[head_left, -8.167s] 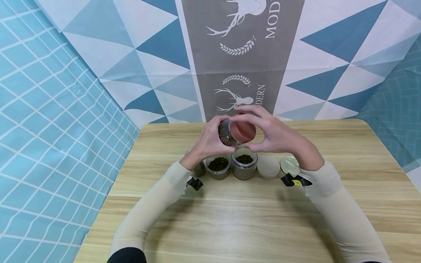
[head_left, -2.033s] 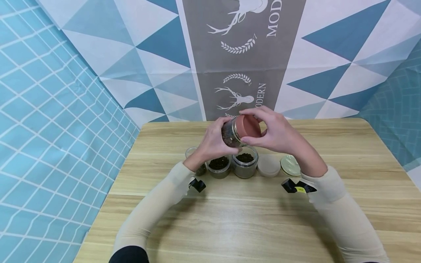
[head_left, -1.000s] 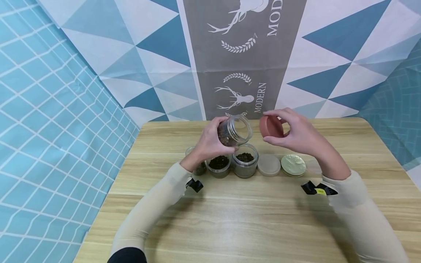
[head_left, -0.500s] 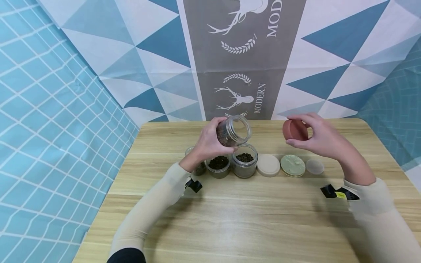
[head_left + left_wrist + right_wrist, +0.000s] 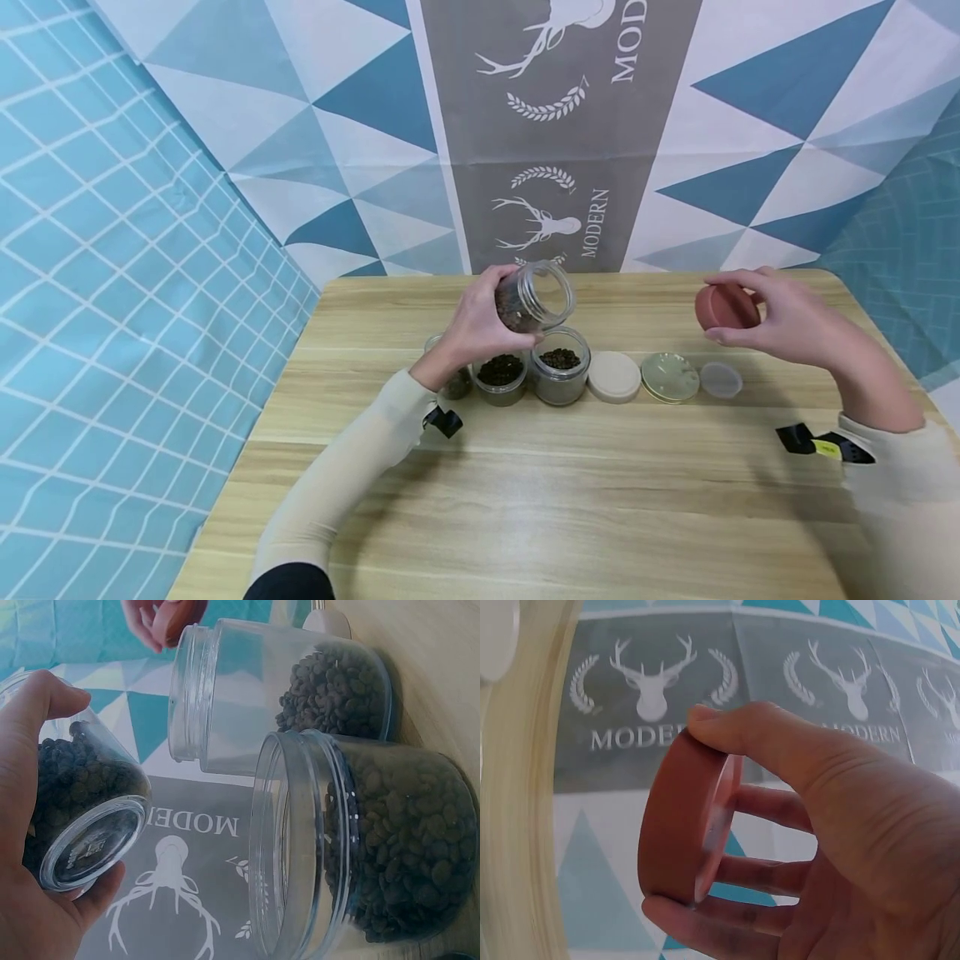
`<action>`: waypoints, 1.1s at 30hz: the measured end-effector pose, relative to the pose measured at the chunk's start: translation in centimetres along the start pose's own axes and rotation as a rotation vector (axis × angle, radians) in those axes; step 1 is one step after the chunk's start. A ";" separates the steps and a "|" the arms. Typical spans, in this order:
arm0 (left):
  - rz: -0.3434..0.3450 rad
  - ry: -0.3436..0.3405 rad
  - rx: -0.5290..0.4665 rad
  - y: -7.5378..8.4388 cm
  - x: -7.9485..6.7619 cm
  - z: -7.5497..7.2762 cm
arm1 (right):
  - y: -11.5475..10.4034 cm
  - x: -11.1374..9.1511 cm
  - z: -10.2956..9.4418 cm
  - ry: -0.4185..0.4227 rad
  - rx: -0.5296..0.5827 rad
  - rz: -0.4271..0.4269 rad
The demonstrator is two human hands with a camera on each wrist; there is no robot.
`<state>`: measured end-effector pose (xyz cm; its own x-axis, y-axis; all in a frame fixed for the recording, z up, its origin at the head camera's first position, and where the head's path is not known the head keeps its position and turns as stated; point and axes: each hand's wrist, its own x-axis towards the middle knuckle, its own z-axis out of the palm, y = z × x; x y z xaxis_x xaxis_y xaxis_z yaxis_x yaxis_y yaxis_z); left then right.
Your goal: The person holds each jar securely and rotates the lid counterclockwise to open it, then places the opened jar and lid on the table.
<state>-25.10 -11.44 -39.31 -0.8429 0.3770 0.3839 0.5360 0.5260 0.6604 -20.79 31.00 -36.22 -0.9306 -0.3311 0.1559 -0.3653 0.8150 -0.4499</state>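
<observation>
My left hand (image 5: 476,321) grips a clear jar (image 5: 517,304) above the back of the table. The jar is tilted, its uncovered mouth facing right, with dark bean-like pieces (image 5: 82,772) inside. Off to the right, my right hand (image 5: 798,325) holds a reddish-brown screw lid (image 5: 723,308) in the air, thumb on one edge and fingers on the other. In the right wrist view the lid (image 5: 679,825) stands on edge. Below the held jar are two uncovered clear jars, a middle jar (image 5: 500,385) and a right jar (image 5: 558,385), partly filled with dark pieces.
Another jar (image 5: 457,385) is partly hidden behind my left wrist. Right of the jars, a white lid (image 5: 613,377), a gold-rimmed lid (image 5: 670,377) and a small translucent disc (image 5: 721,380) lie in a row on the wooden table (image 5: 525,500). A patterned cloth (image 5: 555,133) hangs behind.
The reddish-brown lid has come off the jar; my right hand has carried it right, past the white and gold-rimmed lids. My left hand has kept the jar tilted in nearly the same place.
</observation>
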 end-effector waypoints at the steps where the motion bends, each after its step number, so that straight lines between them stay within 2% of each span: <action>1: -0.005 -0.001 -0.001 0.0 0.0 0.0 | 0.3 -0.2 -0.1 0.006 -0.003 0.002; 7: -0.016 -0.007 -0.007 -0.1 0.0 -0.1 | 1.8 -1.2 -0.8 0.032 -0.034 0.014; 13: -0.015 -0.011 -0.009 0.0 0.0 -0.1 | 2.7 -1.8 -1.6 0.007 -0.114 0.106; 17: -0.019 -0.009 -0.006 0.0 0.0 -0.1 | 3.1 -1.9 -1.8 -0.018 -0.156 0.130; 20: -0.019 -0.008 -0.007 0.0 0.0 -0.1 | 3.3 -1.8 -1.7 -0.054 -0.166 0.133; 27: -0.011 -0.006 -0.013 -0.1 -0.1 -0.1 | 4.5 -1.6 -1.0 -0.215 -0.215 0.114; 33: -0.008 -0.006 -0.010 0.0 -0.1 -0.1 | 5.7 -1.7 0.3 -0.328 -0.193 0.132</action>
<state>-25.06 -11.56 -39.31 -0.8471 0.3768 0.3748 0.5284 0.5216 0.6699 -21.25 36.05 -39.30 -0.9251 -0.3259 -0.1950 -0.2690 0.9247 -0.2692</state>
